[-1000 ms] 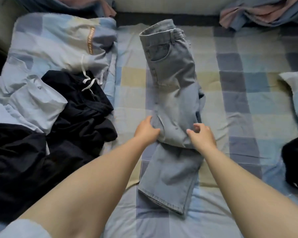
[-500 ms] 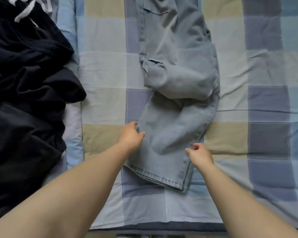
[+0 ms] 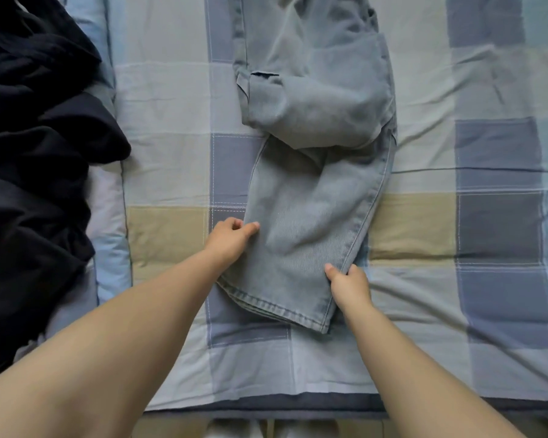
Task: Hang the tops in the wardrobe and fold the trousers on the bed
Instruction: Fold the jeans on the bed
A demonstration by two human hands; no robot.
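Observation:
A pair of light blue jeans (image 3: 310, 191) lies lengthwise on the checked bedspread (image 3: 424, 229), folded in half along the legs, with the upper part doubled over in a bulge at mid-length. My left hand (image 3: 230, 238) pinches the left edge of the lower leg section. At the right seam, a little above the hem, my right hand (image 3: 348, 281) pinches the fabric. The hem points toward me near the bed's front edge.
A heap of black clothes (image 3: 29, 172) covers the left side of the bed. The bed's near edge (image 3: 266, 406) runs along the bottom of the view. Bare bedspread lies to the right of the jeans.
Both hands have slid down from the mid-length fold to the lower legs and now pinch the two side edges near the hem. The view has tilted downward.

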